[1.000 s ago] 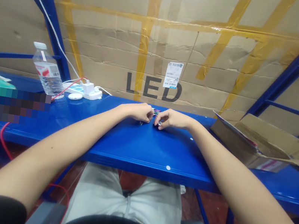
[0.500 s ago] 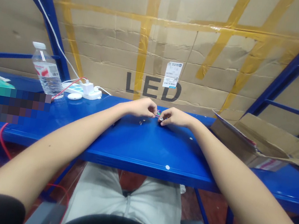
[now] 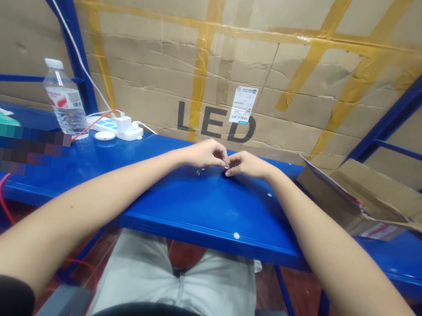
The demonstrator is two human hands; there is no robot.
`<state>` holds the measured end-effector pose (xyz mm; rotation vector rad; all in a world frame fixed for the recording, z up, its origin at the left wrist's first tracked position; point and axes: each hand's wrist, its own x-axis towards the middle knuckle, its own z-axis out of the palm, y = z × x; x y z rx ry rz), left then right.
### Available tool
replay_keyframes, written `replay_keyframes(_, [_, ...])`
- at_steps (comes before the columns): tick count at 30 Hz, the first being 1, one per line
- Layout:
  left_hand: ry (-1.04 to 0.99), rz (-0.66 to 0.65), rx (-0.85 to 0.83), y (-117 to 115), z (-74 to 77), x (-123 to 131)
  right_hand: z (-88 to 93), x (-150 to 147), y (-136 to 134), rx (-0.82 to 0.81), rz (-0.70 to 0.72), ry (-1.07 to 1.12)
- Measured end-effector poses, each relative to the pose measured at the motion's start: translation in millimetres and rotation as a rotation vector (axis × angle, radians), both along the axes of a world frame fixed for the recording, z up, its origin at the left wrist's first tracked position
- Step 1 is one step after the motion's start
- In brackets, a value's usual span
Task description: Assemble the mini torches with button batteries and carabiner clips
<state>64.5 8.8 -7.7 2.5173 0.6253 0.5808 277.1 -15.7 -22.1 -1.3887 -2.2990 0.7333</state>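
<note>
My right hand (image 3: 248,165) is closed in a pinch over the blue table, with a small silvery round part (image 3: 226,167) at its fingertips. From the other side my left hand (image 3: 212,153) reaches the same part, thumb and forefinger bent together against it. The fingertips of both hands meet there, so most of the part is covered. Below my left hand lie a couple of tiny metallic pieces (image 3: 198,173) on the table. They are too small to name.
The blue table (image 3: 195,209) carries a water bottle (image 3: 65,103), a white power strip (image 3: 129,130) and a round white object (image 3: 105,136) at left. An open cardboard box (image 3: 368,201) stands at right. A large taped carton (image 3: 148,73) rises behind.
My left hand has moved right, its fingertips now meeting the silvery part in my right hand. Thin purple and green strips that showed between the hands are now hidden.
</note>
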Motion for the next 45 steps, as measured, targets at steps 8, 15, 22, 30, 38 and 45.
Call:
replay_keyframes(8, [-0.047,-0.015,0.138,0,-4.9,3,1.6,-2,-2,-0.021,0.018,0.035])
replay_keyframes(15, [-0.039,-0.089,0.323,3,-11.5,4,2.9,-2,-6,-0.088,-0.007,0.135])
replay_keyframes(22, [0.032,-0.042,0.28,6,-5.4,-2,2.9,2,-4,-0.064,-0.005,0.109])
replay_keyframes(30, [0.457,0.074,0.15,13,11.9,-23,1.7,0,-2,-0.09,0.017,0.116])
replay_keyframes(38, [0.447,0.104,0.123,11,12.7,-21,-1.2,-4,0,-0.025,0.035,0.072])
replay_keyframes(45, [0.131,-0.059,0.221,2,1.8,-6,-5.1,-4,5,0.155,0.068,0.058])
